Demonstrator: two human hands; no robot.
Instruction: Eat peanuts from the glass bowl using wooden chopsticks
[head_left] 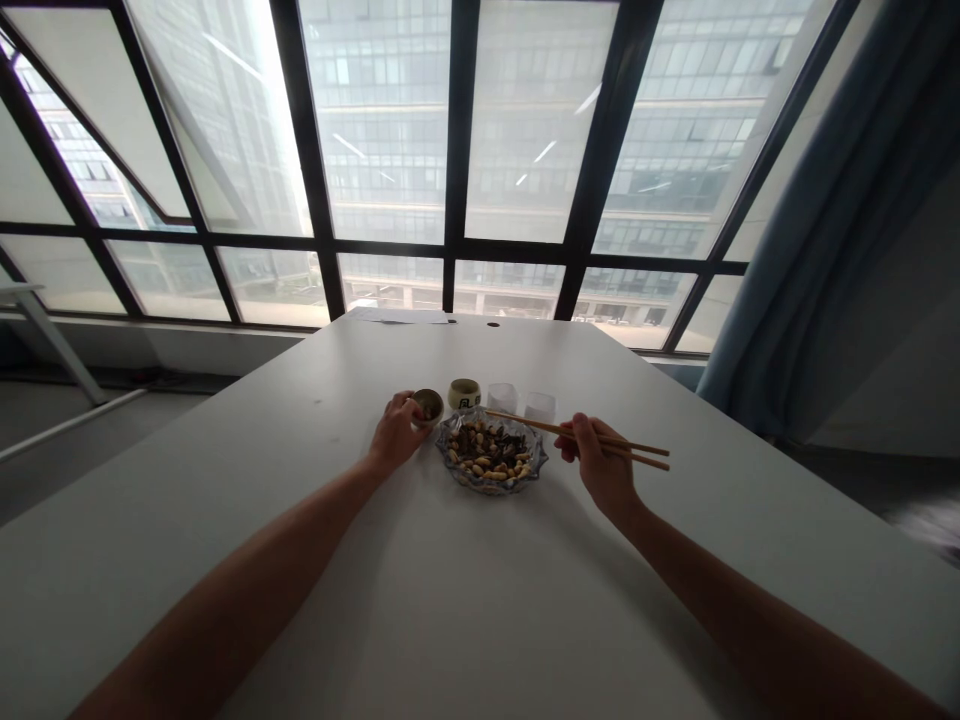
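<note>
My left hand point(397, 432) grips a small round cup point(428, 404) that is tilted so its dark inside shows, with something small in it. Chopsticks point(615, 441) are held in my right hand point(598, 462), their tips pointing left over the far rim of a glass bowl. That scalloped clear bowl point(489, 489) lies between the two hands and holds peanuts and dark seeds or shells. Behind it stands a cream cup with dark characters point(464, 396). Two clear cups point(502, 398) point(540, 407) are beside it to the right.
The white table point(465, 600) stretches to the windows, with papers point(397, 315) and two dark round spots at its far end. A blue curtain point(817, 230) hangs at the right. A white metal frame point(64, 345) stands at the left.
</note>
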